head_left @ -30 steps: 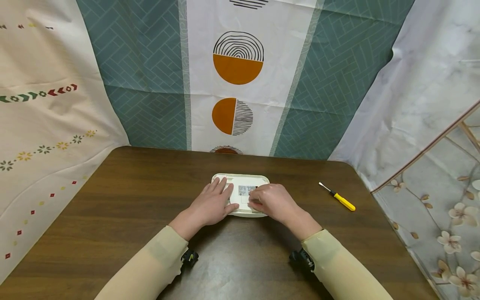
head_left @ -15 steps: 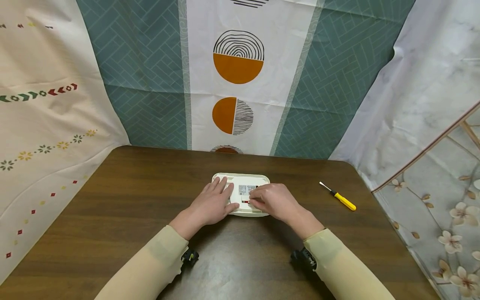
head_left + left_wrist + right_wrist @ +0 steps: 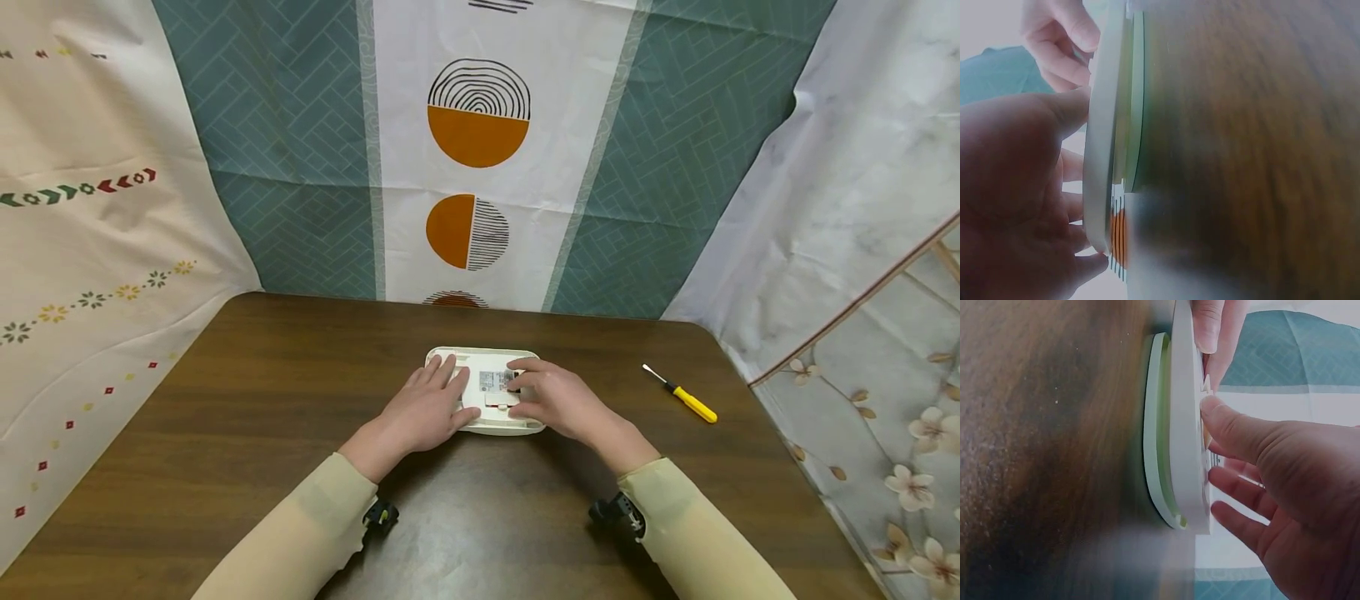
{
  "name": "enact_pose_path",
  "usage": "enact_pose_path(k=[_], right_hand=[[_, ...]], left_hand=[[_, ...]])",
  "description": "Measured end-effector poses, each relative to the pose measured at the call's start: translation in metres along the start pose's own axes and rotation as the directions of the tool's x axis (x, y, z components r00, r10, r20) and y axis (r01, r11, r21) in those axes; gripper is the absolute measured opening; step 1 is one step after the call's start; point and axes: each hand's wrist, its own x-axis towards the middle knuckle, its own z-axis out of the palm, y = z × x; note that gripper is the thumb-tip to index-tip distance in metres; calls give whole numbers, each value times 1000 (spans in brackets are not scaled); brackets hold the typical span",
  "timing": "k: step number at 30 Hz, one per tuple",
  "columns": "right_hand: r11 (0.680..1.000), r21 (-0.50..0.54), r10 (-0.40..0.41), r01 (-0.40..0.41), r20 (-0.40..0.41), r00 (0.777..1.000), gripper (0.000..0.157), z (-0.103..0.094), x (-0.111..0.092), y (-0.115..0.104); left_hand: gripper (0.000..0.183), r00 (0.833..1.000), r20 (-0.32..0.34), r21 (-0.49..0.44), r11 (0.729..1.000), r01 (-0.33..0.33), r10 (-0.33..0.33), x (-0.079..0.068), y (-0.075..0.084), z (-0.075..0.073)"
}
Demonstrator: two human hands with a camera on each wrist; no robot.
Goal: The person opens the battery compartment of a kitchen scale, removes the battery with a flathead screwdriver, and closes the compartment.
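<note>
A flat white device (image 3: 480,423) with rounded corners lies on the table, its printed label (image 3: 492,382) facing up. Below the label is a small cover (image 3: 501,400), raised at its near edge, with red showing beneath. My left hand (image 3: 426,408) rests spread on the device's left side, thumb along the near edge. My right hand (image 3: 558,400) is over the right side, fingers apart and lightly bent. In the right wrist view its thumb (image 3: 1229,422) is at the raised cover, and the other fingertips are at the device's surface. A pale green rim (image 3: 1159,425) shows underneath.
A screwdriver (image 3: 681,394) with a yellow handle lies to the right on the brown wooden table (image 3: 225,433). Patterned cloths hang behind the table (image 3: 480,250) and along both sides. Each wrist wears a small black camera.
My right hand has loosened from a pinch at the cover, spread its fingers and shifted slightly right. The cover has lifted at its near edge, showing red below. My left hand stays put.
</note>
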Motion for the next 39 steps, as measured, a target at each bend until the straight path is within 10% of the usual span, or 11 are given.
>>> enact_pose_path(k=[39], right_hand=[[984,107,137,-140,31,990,17,-1,6,-9]], left_hand=[[78,1000,5,-18,1000,-6,6,-1,1,-1]])
